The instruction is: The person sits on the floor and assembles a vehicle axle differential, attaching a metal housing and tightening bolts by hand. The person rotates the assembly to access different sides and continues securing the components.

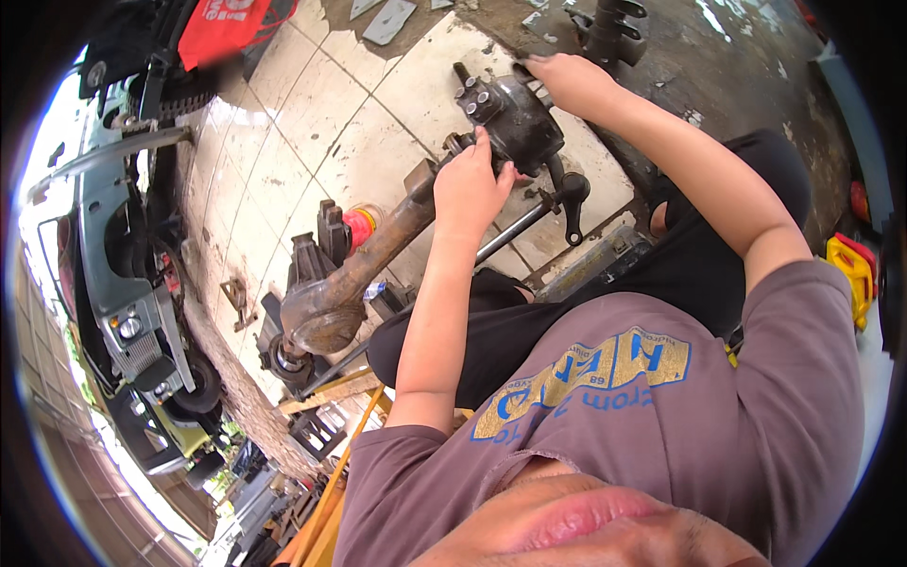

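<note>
Axle housing [383, 231]: rough, matt metal. Above it: gearbox casing [521, 121], semi-gloss metal. Right of axle housing: rod [510, 232], smooth, glossy metal.

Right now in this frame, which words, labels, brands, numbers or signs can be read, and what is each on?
I point out print without copying its wording or numbers.
Grey-brown T-shirt: large gold-and-blue lettering, legible but upside down, plus smaller blue print, partly lost in folds.
Red bag-like item: white lettering, cut off at the top.
Red cylindrical container: label print too small to read.
Dark metal housing: none I can make out.
</note>
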`<state>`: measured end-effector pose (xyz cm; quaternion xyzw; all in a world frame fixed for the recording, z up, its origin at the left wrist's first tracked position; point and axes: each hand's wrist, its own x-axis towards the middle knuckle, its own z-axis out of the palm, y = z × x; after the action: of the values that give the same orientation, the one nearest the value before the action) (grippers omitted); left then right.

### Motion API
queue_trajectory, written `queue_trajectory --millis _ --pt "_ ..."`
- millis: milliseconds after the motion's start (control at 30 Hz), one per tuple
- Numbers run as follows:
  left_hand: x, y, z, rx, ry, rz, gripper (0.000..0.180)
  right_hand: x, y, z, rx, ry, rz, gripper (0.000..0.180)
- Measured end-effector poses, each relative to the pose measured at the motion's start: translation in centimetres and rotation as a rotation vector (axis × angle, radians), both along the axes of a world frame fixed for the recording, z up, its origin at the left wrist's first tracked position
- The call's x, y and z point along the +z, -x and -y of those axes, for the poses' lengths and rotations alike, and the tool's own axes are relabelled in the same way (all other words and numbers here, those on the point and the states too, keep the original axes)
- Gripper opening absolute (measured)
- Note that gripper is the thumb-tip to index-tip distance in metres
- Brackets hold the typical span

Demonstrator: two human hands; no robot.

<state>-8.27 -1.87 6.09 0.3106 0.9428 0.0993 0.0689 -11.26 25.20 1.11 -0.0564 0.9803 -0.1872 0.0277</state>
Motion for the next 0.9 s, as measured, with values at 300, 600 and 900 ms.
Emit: queue_trajectory --millis 300,600,900 --pt "-0.1 0.1 -0.2 0.003 -0.016 0.019 0.073 -1.2 0.3 0.0 0.033 0.037 -0.203 0.032" --pt "0.4 0.1 0.0 0.03 -0.015 0.06 0.071 1.9 1.3 -0.6 -0.019 -0.122 0.133 0.025" --pt "2.3 1.0 0.1 -0.032 -0.58 0.014 0.054 8.2 -2.0 3.3 0.253 0.538 0.35 0.048"
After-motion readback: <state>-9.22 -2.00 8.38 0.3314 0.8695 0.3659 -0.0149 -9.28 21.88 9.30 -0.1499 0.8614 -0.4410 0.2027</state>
